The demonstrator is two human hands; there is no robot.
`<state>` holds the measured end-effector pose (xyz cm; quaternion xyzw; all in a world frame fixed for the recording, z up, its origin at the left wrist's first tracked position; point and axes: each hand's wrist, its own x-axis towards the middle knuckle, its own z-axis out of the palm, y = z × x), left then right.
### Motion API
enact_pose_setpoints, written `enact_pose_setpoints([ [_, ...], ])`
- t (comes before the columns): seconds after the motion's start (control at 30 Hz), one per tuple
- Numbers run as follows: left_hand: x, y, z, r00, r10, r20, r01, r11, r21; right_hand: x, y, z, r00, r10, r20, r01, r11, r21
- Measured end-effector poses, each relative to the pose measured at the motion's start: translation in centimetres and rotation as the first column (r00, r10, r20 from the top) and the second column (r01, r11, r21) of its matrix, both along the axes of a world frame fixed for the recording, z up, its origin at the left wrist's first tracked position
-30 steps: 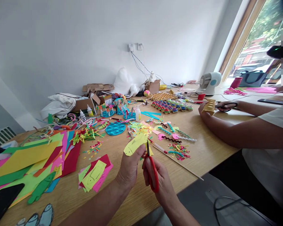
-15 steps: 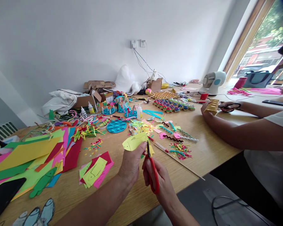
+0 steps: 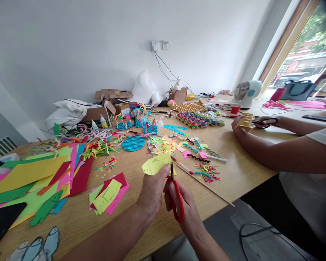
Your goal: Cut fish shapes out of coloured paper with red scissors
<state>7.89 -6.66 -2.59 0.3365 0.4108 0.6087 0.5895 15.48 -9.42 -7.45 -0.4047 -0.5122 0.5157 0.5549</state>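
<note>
My left hand [image 3: 153,188] pinches a piece of yellow paper [image 3: 154,164] with a fish outline drawn on it. Fingers of my right hand [image 3: 183,201] are wrapped through the handles of red-handled scissors [image 3: 179,203]. The dark blades meet the paper's right end, close to my left thumb; how far apart they are is hard to make out. Below left, a small stack of coloured paper lies on the table, its top yellow sheet [image 3: 108,195] also bearing a drawn fish. A thin wooden stick [image 3: 209,187] lies just beyond my right hand.
Coloured paper sheets [image 3: 29,174], a dark phone [image 3: 5,224] and fish cutouts [image 3: 52,239] lie left. Paper scraps [image 3: 165,144], a glue bottle [image 3: 160,128] and a blue disc [image 3: 133,143] are ahead. At right, a co-worker's arms [image 3: 277,148] hold scissors and an egg-carton piece [image 3: 245,122].
The view has shifted slightly. Both my hands keep their hold, and the scissors stay at the paper's right end with only a slight change of angle.
</note>
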Motion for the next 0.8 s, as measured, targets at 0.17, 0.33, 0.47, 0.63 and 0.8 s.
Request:
enact_pose_setpoints([
  [0.17,0.08,0.16,-0.43,0.999,0.006,0.053,-0.006,1.0,0.003,0.11,0.03,-0.08,1.0,0.002,0.022,-0.002,1.0,0.016],
  [0.33,0.09,0.26,-0.79,0.998,-0.021,0.062,0.02,0.999,0.03,0.22,0.16,-0.25,1.0,0.005,0.03,-0.006,0.999,0.035],
  [0.47,0.11,0.22,-0.7,0.998,-0.02,0.056,0.019,1.0,0.022,0.29,0.22,-0.3,0.999,-0.007,0.047,0.006,1.0,0.026],
  [0.63,0.03,0.19,-0.73,0.996,-0.032,0.079,0.03,0.999,0.028,0.37,0.33,-0.35,0.998,-0.011,0.064,0.008,0.999,0.032],
  [0.8,0.02,0.21,-0.87,0.996,-0.038,0.078,0.035,0.999,0.039,0.42,0.31,-0.39,0.997,-0.007,0.074,0.004,0.999,0.032],
])
